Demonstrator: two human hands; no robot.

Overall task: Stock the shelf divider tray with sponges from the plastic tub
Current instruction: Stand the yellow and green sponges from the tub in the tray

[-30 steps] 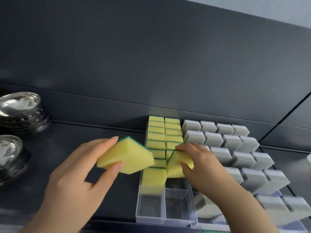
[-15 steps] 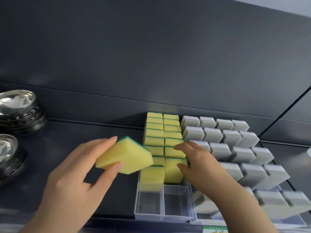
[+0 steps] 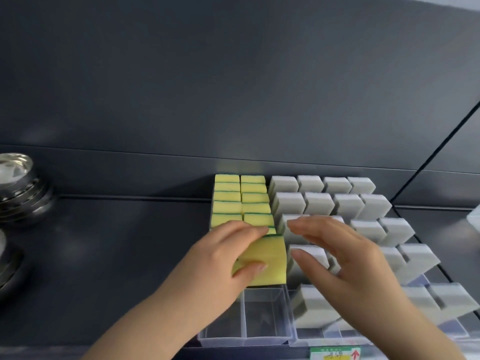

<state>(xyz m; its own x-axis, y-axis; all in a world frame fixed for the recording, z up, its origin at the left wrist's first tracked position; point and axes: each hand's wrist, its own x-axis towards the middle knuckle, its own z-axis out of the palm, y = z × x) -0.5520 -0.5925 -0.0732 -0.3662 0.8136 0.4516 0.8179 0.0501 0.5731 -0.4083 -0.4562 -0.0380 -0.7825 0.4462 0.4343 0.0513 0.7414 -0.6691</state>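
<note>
A clear shelf divider tray (image 3: 262, 336) sits on a dark shelf, its two lanes holding rows of upright yellow sponges with green backs (image 3: 240, 201). My left hand (image 3: 228, 258) grips one yellow sponge (image 3: 270, 258) between fingers and thumb at the front of those rows, over the tray. My right hand (image 3: 345, 258) hovers just right of it with fingers spread and relaxed, above the grey sponges, holding nothing. The tray's front compartments show bare plastic. The plastic tub is out of view.
Rows of grey sponges (image 3: 348, 203) fill neighbouring clear dividers to the right. Stacked steel bowls (image 3: 18, 188) stand at the far left of the shelf. A dark back panel (image 3: 233, 87) rises behind. A green price label (image 3: 335, 354) sits on the shelf's front edge.
My left hand carried its yellow sponge rightward and down onto the tray's front rows. My right hand let go of the sponge it had seated and drew right over the grey sponges.
</note>
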